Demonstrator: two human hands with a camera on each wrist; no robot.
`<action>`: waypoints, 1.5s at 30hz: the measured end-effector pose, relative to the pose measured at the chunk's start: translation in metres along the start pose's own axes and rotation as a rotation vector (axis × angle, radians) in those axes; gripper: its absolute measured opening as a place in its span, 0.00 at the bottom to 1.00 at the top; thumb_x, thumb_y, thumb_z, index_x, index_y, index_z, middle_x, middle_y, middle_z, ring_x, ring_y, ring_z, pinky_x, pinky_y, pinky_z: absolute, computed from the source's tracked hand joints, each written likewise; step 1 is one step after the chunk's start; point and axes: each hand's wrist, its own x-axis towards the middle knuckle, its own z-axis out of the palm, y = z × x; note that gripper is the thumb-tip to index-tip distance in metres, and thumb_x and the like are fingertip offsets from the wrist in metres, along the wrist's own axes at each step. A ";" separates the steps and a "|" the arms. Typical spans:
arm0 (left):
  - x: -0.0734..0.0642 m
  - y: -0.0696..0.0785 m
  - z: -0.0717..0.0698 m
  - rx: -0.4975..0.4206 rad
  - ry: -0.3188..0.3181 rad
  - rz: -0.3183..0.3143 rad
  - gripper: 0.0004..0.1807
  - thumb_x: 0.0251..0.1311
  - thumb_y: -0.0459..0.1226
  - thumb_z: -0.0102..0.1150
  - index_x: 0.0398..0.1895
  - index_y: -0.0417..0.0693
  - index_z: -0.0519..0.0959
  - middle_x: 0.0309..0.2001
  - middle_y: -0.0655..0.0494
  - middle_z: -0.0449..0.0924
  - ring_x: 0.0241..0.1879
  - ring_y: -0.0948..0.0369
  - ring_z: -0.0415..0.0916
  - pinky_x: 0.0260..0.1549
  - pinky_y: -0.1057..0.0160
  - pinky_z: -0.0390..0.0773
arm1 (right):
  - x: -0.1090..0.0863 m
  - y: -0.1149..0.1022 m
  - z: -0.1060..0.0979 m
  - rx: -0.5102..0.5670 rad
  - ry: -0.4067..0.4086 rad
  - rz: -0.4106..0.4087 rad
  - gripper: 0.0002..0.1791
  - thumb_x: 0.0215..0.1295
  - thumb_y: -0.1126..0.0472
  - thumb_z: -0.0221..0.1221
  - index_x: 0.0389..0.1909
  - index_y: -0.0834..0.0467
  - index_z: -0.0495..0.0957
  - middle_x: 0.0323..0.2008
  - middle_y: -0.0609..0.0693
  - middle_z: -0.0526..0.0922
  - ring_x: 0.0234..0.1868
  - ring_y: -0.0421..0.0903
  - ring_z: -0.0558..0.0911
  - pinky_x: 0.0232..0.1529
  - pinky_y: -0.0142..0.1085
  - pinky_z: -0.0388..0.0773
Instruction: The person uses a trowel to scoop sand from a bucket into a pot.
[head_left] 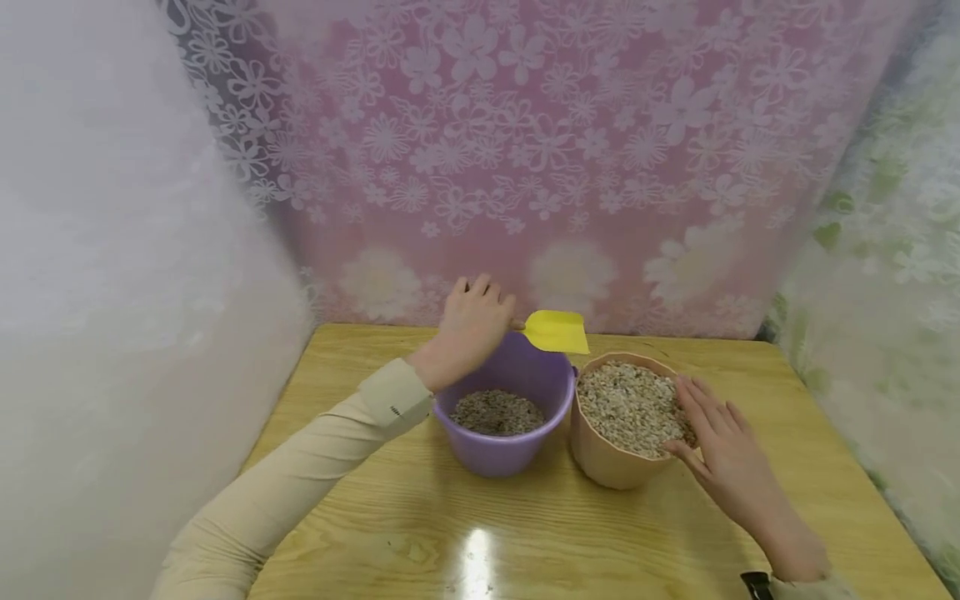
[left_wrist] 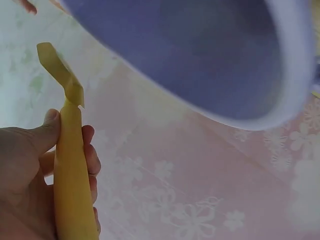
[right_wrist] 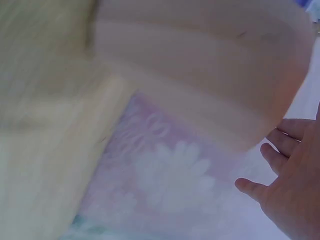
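Note:
My left hand (head_left: 474, 321) grips the handle of a small yellow shovel (head_left: 557, 331), its blade level above the right rim of a purple bucket (head_left: 498, 458). In the left wrist view, fingers and thumb wrap round the yellow handle (left_wrist: 74, 175). Inside the bucket lies a layer of pale, speckled gravel-like grains (head_left: 497, 412). Beside it stands a peach-coloured pot (head_left: 611, 462), filled nearly to its rim with similar grains (head_left: 633, 408). At that pot's right rim is my right hand (head_left: 723, 442), fingers spread and nearly straight; the right wrist view shows its fingertips right at the pot's edge.
Both containers stand side by side on a wooden table (head_left: 480, 508). A pink flowered cloth (head_left: 517, 167) hangs behind its far edge. Pale sheeting (head_left: 150, 250) hangs at the left, and a green-patterned curtain (head_left: 885, 275) at the right.

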 end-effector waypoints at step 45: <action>-0.054 0.037 0.076 0.041 -0.551 0.005 0.14 0.73 0.39 0.56 0.30 0.50 0.87 0.29 0.54 0.83 0.34 0.57 0.78 0.25 0.61 0.76 | 0.084 -0.094 0.058 0.107 -0.135 -0.128 0.44 0.75 0.36 0.47 0.81 0.57 0.48 0.80 0.55 0.52 0.79 0.57 0.52 0.73 0.64 0.48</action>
